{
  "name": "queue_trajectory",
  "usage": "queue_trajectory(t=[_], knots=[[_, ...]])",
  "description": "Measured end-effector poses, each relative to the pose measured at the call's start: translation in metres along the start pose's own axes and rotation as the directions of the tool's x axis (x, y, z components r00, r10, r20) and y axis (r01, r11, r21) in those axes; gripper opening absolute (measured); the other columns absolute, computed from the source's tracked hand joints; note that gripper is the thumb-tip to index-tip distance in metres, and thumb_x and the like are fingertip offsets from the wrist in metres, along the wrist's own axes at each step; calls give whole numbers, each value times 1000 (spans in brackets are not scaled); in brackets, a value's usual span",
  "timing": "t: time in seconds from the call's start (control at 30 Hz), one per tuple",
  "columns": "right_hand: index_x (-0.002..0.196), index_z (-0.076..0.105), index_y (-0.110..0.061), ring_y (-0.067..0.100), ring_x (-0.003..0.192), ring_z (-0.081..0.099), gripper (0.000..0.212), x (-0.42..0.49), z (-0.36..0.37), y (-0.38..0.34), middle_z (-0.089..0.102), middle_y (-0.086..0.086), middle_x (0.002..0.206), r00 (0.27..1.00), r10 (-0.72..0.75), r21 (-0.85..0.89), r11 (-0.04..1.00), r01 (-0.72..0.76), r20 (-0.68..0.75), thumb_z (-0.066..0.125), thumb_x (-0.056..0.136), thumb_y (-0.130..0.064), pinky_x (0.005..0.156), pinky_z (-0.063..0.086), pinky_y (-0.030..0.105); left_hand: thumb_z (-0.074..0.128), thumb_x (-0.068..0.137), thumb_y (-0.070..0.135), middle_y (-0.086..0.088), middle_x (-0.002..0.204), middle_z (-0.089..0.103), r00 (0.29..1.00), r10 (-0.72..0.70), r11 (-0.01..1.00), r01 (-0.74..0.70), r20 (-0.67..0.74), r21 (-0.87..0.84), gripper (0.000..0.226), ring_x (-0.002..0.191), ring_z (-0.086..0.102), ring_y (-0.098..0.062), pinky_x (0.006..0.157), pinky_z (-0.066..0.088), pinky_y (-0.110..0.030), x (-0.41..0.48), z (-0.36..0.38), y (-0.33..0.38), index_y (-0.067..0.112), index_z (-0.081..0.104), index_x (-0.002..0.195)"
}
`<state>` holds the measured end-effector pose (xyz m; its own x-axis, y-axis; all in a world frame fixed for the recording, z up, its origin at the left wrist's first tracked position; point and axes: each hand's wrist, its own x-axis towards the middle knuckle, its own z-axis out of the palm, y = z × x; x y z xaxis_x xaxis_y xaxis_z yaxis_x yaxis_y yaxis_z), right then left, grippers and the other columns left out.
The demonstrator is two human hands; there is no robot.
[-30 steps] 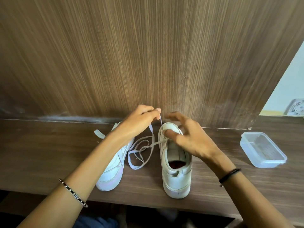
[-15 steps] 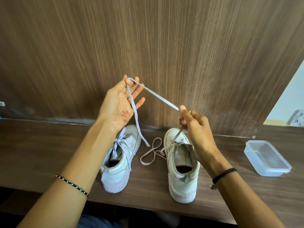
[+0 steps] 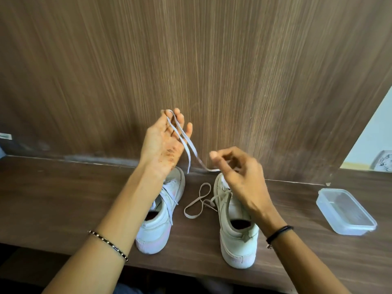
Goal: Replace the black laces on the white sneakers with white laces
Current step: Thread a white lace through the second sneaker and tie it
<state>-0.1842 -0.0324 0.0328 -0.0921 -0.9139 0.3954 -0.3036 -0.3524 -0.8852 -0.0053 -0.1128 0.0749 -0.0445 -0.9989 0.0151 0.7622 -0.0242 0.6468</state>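
I am watching the left hand [image 3: 163, 143] holding high at the centre of the frame, palm toward the camera. Its fingers are straight and a little apart, with the white lace [image 3: 186, 143] draped over the fingertips and two strands hanging down across the palm. The right hand [image 3: 237, 172], lower and just right of centre, is curling its fingers. One strand is running in under the thumb and forefinger, and I am reading that as a pinch, though blur is softening the contact.

Lace is also crossing the lower eyelets of the right sneaker [image 3: 235, 240], and a loose loop [image 3: 197, 202] of it is lying on the table [image 3: 63, 198] between the two shoes. The left sneaker [image 3: 157, 225] is looking fully laced in white, and no black lace is showing anywhere.

I am judging this step as straightening the free end before threading the next eyelet. To do it well, I am wanting the right hand pinching close to the tip and the strand running flat, without a twist. I am also wanting the pull kept gentle, so the loop is not being drawn short and the shoe is not tipping. The clear tub [image 3: 345, 211] at the right edge is sitting well apart.
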Motion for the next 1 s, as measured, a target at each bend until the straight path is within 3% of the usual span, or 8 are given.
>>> queue_trajectory(t=[0.17,0.33,0.4,0.5,0.6,0.77,0.87,1.0], knots=[[113,72,-32,20,80,69,24,-6,22,-9,74,-5,89,961,-32,-20,999,39,274,74,92,-43,76,57,37,48,106,26,9,69,72,999,-24,996,28,-46,90,25,64,70,-2,77,52,-26,-32,30,-11,17,57,84],[91,76,-20,13,72,68,21,2,10,0,76,-3,80,974,47,49,997,-59,220,70,95,-41,70,54,26,50,106,22,2,84,70,997,11,1000,-9,-83,25,26,72,70,-7,83,55,-30,-33,32,-12,14,61,83],[87,77,-15,13,67,61,23,6,-2,5,75,9,79,972,90,151,981,-124,217,71,95,-36,65,48,21,54,104,26,3,90,72,991,99,963,-73,-89,258,22,85,71,-7,86,55,-29,-31,27,-9,16,65,88],[84,77,-12,8,64,55,23,10,-17,11,75,12,81,973,106,158,977,-140,205,71,95,-32,60,43,14,64,98,24,4,95,71,979,199,468,-50,-50,883,6,91,68,-1,78,51,-19,-27,9,-16,20,68,98],[91,78,-14,1,65,59,18,12,-27,18,76,-2,80,954,147,44,985,-164,260,67,97,-28,64,45,11,60,96,14,5,120,65,965,203,23,-173,165,985,23,105,60,1,86,42,-13,-31,0,-35,20,63,119],[96,77,-9,15,83,72,14,14,-35,24,78,10,88,945,144,18,988,-156,295,67,92,-1,75,54,26,43,107,21,12,97,64,897,-127,13,-425,423,905,26,82,58,1,66,39,-8,-48,30,-69,22,65,120],[97,75,-1,13,72,67,18,14,-41,22,74,20,80,950,174,119,970,-211,260,63,88,10,65,50,21,33,111,31,3,95,59,903,-217,-17,-384,372,923,31,85,53,-7,71,36,-26,-48,36,-80,15,58,101],[91,73,-2,1,65,67,4,17,-52,22,76,5,74,956,206,151,959,-240,210,73,88,-1,61,47,9,26,110,46,2,84,52,936,-226,-102,-297,268,950,46,83,49,-15,73,34,-32,-43,39,-82,18,52,82]])
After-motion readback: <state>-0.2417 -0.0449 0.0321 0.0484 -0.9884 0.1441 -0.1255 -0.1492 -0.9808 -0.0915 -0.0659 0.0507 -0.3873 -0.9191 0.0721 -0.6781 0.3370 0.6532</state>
